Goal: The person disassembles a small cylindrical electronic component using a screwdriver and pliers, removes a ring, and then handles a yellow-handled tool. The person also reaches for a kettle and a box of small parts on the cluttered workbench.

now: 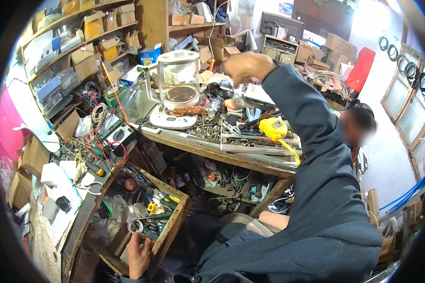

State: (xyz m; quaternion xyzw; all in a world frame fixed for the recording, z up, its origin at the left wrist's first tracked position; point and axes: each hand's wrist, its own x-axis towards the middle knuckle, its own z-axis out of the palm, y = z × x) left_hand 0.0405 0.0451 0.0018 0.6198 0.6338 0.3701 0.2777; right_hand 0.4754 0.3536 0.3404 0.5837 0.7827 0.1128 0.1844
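Observation:
My left hand (138, 254) is down at the open wooden drawer (183, 203), fingers curled at its near corner beside a small white roll (135, 226). A bit of yellow shows at those fingertips, too small to name. My right hand (247, 67) is raised above the far side of the workbench (208, 153), bent at the wrist with the fingers closed and turned down. What it holds, if anything, is hidden. Left of it stands a glass jug (167, 78) with a white handle, above a white round base (172, 120). Pliers and screwdrivers (161, 216) fill the drawer.
A yellow tape measure (273, 128) lies in a shallow tray (241, 147) among loose screws. The left bench carries a multimeter (119, 134) with red leads. Boxed shelves (80, 42) rise at back left. Another person's head (358, 123) shows behind my right arm.

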